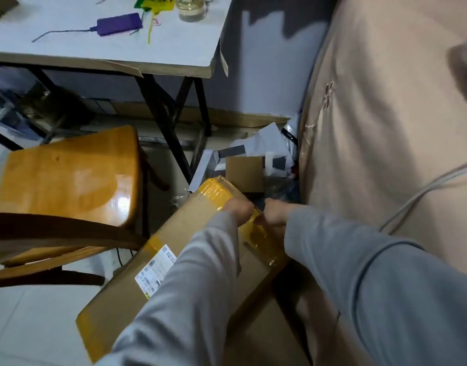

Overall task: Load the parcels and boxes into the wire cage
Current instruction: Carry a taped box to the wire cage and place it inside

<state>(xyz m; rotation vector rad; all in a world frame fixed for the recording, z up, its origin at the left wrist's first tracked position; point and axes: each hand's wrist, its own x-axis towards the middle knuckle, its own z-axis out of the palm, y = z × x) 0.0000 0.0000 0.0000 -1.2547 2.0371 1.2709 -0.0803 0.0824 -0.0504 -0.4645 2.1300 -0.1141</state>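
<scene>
Beige cloth mass (385,128), embroidered flower on it, fills R side of view, floor to top. White table (121,48) upper L on black legs; on it a purple power brick (120,23) w/ cord, yellow tags (154,2), and a clear glass jar (191,7) w/ what looks like pale liquid low inside.

Wooden chair (68,178), glossy orange seat, sits L of centre, just beside the long box.

Long cardboard box (158,262), yellow tape at both ends, white shipping label on top face, lies tilted, far end raised, low centre. Both grey-sleeved arms reach to its far end. Left hand (239,210) curls over the taped top edge, gripping it. Right hand (276,213) at the same end, thumb on the tape; fingers hidden behind box edge, grip can't tell for sure.

Beyond box, against wall: small brown carton (244,173) among grey-white poly mailer bags (264,143), heaped on floor. Wire cage not in frame.
</scene>
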